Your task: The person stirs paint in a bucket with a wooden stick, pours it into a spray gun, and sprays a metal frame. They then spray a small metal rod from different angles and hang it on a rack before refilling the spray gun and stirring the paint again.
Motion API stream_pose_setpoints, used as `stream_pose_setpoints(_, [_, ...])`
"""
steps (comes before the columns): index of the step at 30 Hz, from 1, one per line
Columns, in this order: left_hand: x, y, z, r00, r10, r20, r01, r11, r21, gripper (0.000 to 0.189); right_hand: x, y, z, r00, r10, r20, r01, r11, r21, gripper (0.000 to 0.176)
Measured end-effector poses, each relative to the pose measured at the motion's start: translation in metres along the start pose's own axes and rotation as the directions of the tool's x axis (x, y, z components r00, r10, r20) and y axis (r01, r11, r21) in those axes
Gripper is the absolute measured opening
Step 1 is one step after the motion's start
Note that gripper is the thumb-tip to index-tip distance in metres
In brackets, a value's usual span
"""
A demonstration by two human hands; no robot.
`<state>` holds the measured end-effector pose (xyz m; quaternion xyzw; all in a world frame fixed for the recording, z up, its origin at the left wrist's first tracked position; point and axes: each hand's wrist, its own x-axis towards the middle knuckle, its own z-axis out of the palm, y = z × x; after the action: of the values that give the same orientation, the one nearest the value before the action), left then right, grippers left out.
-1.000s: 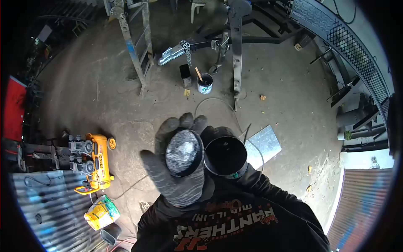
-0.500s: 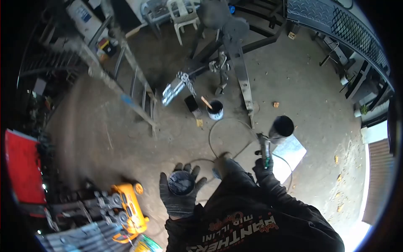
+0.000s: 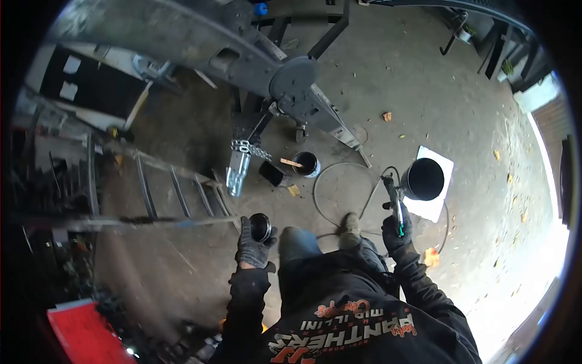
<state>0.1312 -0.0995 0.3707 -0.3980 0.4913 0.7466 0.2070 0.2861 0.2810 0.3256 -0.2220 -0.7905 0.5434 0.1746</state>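
Observation:
My left hand (image 3: 254, 249), in a dark grey glove, holds a round black lid (image 3: 260, 227) by its edges, its hollow side facing up. To the right, my gloved right hand (image 3: 398, 233) is wrapped around the handle of a spray gun (image 3: 394, 197). A large cup (image 3: 423, 179) sits at the gun's front end, uncovered and dark inside. A hose (image 3: 316, 188) loops over the floor near the gun. Ahead of my feet stands an open paint can (image 3: 308, 165) with a wooden stir stick (image 3: 291, 162) across it. Beside the can is a dark block-shaped item (image 3: 273, 174).
A dark steel frame (image 3: 291, 79) rises ahead, with a chain (image 3: 248, 147) and a shiny metal coupler (image 3: 237, 173) hanging from it. On the left leans a ladder (image 3: 145, 188). A white sheet (image 3: 427, 210) lies under the cup; a red panel (image 3: 79, 333) is at lower left.
The view has turned and shifted forward. My left hand has gone from flat under the lid to fingers curled around it. The right hand still grips the spray gun.

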Motion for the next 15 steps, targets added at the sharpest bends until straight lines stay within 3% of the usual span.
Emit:
stream_pose_setpoints(2, [0.051, 0.029, 0.003, 0.995, -0.038, -0.094, 0.046, 0.995, 0.089, 0.058, -0.01, 0.007, 0.018, 0.998, 0.03, -0.052, -0.029, 0.999, 0.023, 0.04])
stream_pose_setpoints(5, [0.196, 0.061, -0.042, 0.99, 0.016, -0.137, 0.036, 0.928, 0.371, 0.062, -0.049, 0.03, 0.06, 0.949, 0.267, -0.165, -0.238, 0.955, 0.177, 0.038])
stream_pose_setpoints(6, [0.217, 0.072, -0.037, 0.981, 0.059, -0.185, 0.024, 0.907, 0.42, 0.061, -0.066, 0.039, 0.075, 0.907, 0.367, -0.208, -0.314, 0.917, 0.247, 0.038])
stream_pose_setpoints(7, [0.238, 0.084, -0.031, 0.967, 0.102, -0.232, 0.019, 0.883, 0.469, 0.061, -0.086, 0.036, 0.086, 0.894, 0.369, -0.254, -0.306, 0.917, 0.254, 0.037])
stream_pose_setpoints(9, [0.322, 0.103, -0.032, 0.984, 0.175, -0.043, -0.122, 0.82, 0.559, 0.061, -0.122, 0.023, 0.109, 0.862, 0.371, -0.345, -0.288, 0.919, 0.268, 0.037])
stream_pose_setpoints(10, [0.386, 0.118, -0.046, 0.985, 0.068, -0.159, 0.038, 0.811, 0.583, 0.06, -0.13, 0.019, 0.124, 0.794, 0.476, -0.378, -0.374, 0.873, 0.313, 0.047])
stream_pose_setpoints(11, [0.418, 0.131, -0.049, 0.994, 0.063, -0.086, -0.003, 0.819, 0.574, 0.06, -0.146, 0.016, 0.146, 0.712, 0.59, -0.381, -0.469, 0.803, 0.367, 0.058])
stream_pose_setpoints(12, [0.444, 0.14, -0.051, 0.998, 0.054, -0.019, -0.034, 0.826, 0.563, 0.061, -0.152, 0.015, 0.171, 0.657, 0.542, -0.524, -0.455, 0.84, 0.297, 0.037])
stream_pose_setpoints(14, [0.468, 0.151, -0.016, 0.998, 0.057, 0.033, -0.066, 0.815, 0.575, 0.056, -0.17, 0.019, 0.209, 0.614, 0.566, -0.55, -0.487, 0.82, 0.3, 0.04])
stream_pose_setpoints(15, [0.526, 0.17, -0.02, 0.986, 0.13, -0.104, -0.037, 0.779, 0.626, 0.057, -0.185, 0.026, 0.228, 0.598, 0.564, -0.57, -0.516, 0.815, 0.266, 0.042])
